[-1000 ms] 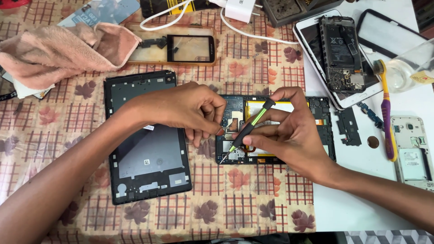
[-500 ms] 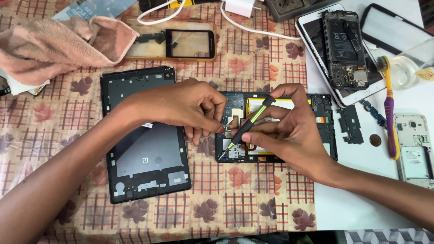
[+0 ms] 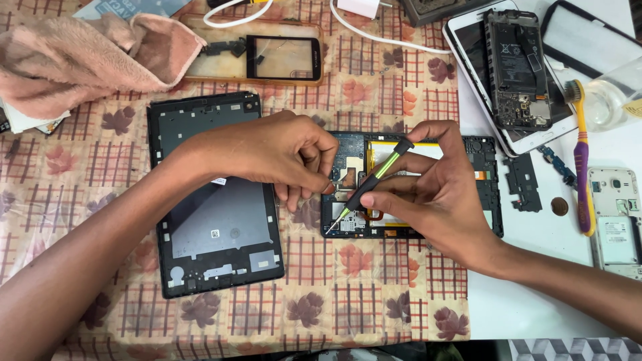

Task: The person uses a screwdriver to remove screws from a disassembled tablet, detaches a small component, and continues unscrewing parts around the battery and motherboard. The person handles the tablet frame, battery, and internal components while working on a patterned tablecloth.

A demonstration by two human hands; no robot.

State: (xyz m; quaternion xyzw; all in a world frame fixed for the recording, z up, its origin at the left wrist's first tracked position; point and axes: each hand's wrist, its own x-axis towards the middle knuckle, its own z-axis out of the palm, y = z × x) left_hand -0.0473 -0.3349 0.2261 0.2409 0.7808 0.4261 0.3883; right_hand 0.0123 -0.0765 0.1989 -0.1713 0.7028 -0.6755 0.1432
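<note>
An opened black tablet (image 3: 485, 167) lies on the patterned cloth, its circuit board and battery exposed. My right hand (image 3: 435, 194) grips a small black-and-green screwdriver (image 3: 374, 180), tip down on the board near the tablet's lower left corner. My left hand (image 3: 277, 154) rests on the tablet's left edge, fingers curled and pressing on the board beside the tip. The tablet's removed black back cover (image 3: 214, 227) lies to the left, partly under my left forearm.
A pink towel (image 3: 80, 57) lies at the far left. A loose touch panel (image 3: 284, 57) and white cable (image 3: 394, 41) are at the back. On the right: a dismantled white phone (image 3: 515, 73), purple-yellow toothbrush (image 3: 583, 160), another phone shell (image 3: 618, 220), a coin (image 3: 559, 206).
The screwdriver has tilted slightly in my right hand. Both hands stay on the tablet; the view has shifted a little.
</note>
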